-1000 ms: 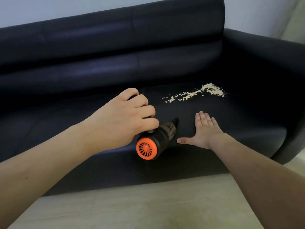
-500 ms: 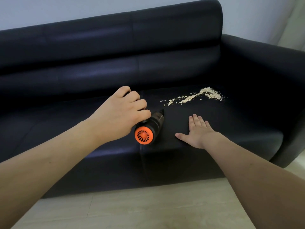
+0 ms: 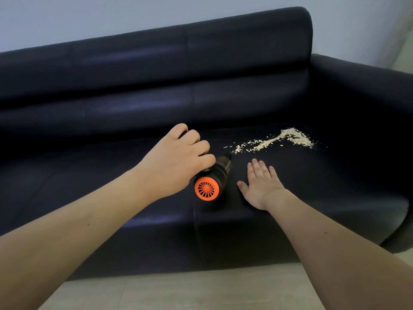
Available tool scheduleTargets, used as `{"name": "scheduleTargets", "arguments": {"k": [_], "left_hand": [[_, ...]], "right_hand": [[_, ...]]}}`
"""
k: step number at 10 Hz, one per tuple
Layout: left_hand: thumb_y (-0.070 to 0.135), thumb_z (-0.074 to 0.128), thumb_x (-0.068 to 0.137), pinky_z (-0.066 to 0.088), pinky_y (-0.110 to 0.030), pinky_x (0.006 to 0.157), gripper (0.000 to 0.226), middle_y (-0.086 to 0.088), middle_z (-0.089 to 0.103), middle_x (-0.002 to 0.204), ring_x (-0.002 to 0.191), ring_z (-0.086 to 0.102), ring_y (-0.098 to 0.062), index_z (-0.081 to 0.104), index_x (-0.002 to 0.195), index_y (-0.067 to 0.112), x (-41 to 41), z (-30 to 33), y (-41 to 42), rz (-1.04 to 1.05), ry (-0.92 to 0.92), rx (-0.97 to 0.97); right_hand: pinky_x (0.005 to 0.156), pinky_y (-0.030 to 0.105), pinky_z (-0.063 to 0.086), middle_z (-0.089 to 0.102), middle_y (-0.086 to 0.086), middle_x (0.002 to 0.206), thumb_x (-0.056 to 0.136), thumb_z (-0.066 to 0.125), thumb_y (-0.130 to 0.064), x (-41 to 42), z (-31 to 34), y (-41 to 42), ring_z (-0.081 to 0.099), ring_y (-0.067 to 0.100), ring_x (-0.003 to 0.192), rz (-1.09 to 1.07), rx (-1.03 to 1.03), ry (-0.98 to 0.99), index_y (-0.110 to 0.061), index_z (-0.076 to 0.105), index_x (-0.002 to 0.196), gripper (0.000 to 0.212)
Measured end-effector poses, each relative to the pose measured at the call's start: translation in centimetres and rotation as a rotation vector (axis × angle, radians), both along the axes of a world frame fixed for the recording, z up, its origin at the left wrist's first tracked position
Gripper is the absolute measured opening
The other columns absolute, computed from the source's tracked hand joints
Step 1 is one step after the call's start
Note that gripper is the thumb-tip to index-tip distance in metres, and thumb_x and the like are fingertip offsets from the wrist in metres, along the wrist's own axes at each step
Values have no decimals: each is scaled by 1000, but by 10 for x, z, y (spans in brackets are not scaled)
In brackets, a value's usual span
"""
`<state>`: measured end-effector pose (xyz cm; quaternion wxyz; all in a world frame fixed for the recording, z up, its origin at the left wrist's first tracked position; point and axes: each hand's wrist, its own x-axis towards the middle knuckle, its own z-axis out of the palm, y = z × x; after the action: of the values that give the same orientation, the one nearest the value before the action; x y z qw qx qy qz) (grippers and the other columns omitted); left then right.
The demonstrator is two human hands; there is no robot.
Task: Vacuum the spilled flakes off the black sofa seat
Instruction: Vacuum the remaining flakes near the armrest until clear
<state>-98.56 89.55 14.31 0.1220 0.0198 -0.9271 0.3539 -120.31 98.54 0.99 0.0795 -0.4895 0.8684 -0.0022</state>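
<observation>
My left hand (image 3: 176,159) grips the handheld vacuum (image 3: 212,179), nozzle aimed at the flakes (image 3: 277,140) just ahead and to the right. My right hand (image 3: 260,185) lies flat on the sofa seat (image 3: 324,180), beside the vacuum.

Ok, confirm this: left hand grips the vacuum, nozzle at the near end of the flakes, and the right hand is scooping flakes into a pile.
Wrong on the right hand. The head view shows it lying flat on the sofa seat, fingers straight, short of the flakes and touching none. The rest holds: the left hand grips the vacuum, nozzle at the flakes' near end.
</observation>
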Motion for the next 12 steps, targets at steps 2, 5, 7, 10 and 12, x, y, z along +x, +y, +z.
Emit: {"name": "scheduleTargets", "arguments": {"k": [2,5,7,10,12], "left_hand": [[15,50,84,38,-46,95,29,0,62,100,98,56,-29,65,108,24,-3,-1,-6,-10,13,-1],[15,42,83,35,-45,93,32,1,61,96,93,54,-29,64,105,24,-18,1,-13,16,41,-21],[15,45,84,36,-44,90,30,2,60,94,92,53,-28,64,104,25,-29,2,-15,43,44,-27],[13,56,82,36,-43,92,33,5,60,99,96,52,-26,63,110,28,-36,3,-28,89,26,-50],[11,61,78,37,-43,89,37,4,61,101,95,53,-26,64,110,27,-45,11,-35,55,14,-52]], "right_hand": [[124,45,-7,-11,8,168,106,16,-50,-6,-9,-13,-13,23,154,0,-96,65,-9,-6,160,71],[125,46,-6,-12,7,168,105,13,-49,-3,-13,-13,-13,23,154,-15,-117,99,-10,-7,159,70],[125,46,-5,-12,8,168,105,13,-49,-2,-12,-12,-13,24,154,-10,-113,92,-10,-8,160,70],[125,46,-5,-13,7,168,105,11,-49,-3,-13,-11,-14,24,154,-4,-121,83,-11,-8,159,69],[125,47,-5,-12,8,168,105,11,-50,-3,-13,-10,-13,24,154,0,-124,95,-11,-7,159,69]]}}
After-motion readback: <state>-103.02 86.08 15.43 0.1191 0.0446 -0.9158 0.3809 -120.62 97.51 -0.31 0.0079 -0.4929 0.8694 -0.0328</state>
